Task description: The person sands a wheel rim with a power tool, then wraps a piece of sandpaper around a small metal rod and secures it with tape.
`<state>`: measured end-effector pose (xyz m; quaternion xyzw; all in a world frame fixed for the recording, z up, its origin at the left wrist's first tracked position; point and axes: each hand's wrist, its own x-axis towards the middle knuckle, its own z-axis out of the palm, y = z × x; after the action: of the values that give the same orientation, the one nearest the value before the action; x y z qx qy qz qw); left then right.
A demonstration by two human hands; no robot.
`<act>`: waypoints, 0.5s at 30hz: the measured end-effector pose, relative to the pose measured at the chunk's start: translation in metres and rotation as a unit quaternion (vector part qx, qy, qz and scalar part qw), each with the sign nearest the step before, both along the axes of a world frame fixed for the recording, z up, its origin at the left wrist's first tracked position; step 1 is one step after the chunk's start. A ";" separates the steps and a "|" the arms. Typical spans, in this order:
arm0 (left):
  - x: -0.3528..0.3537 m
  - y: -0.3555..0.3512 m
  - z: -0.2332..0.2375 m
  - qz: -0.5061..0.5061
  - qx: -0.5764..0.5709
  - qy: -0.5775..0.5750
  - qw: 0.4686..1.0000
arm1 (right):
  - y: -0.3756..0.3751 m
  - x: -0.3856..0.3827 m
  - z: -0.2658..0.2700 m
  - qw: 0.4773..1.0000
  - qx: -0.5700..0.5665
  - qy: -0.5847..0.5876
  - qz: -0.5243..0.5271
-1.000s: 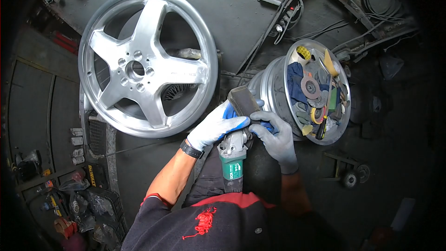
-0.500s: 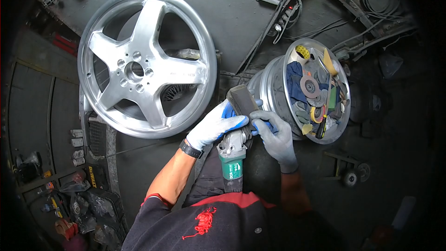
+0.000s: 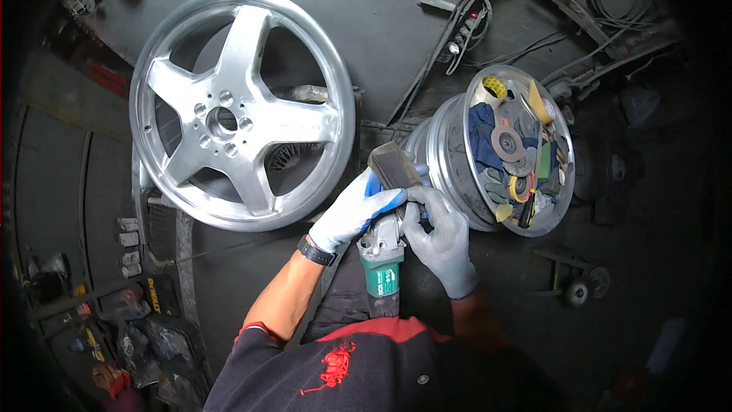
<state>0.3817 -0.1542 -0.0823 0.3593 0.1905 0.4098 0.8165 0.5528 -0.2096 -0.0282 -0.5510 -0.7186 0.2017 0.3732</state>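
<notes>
Metal five-spoke silver wheel [image 3: 271,118] looks shiny already, half-closed white-and-blue-gloved left hand [image 3: 343,212] grips dark rectangular pad [image 3: 394,165], curled grey-gloved right hand [image 3: 444,240] kinda pinches its end above green-bodied grinder [image 3: 382,278]

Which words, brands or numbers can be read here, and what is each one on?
"DCA": green-bodied power tool
"DEWALT": dark case at lower left
Too small or blurred to read: the finer print beside "DCA", and the faint lettering on a spoke of the big wheel.
</notes>
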 end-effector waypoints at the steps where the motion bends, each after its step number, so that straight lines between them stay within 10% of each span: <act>1: 0.000 0.000 0.001 -0.002 0.001 0.000 1.000 | -0.002 0.000 -0.001 1.000 -0.003 -0.008 -0.018; 15: -0.005 -0.007 0.004 0.046 -0.128 -0.041 0.990 | -0.019 0.021 0.005 0.988 0.038 0.048 -0.139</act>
<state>0.3766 -0.1611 -0.0785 0.2251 0.2236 0.4334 0.8435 0.5742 -0.2287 -0.0233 -0.6205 -0.6238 0.1465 0.4521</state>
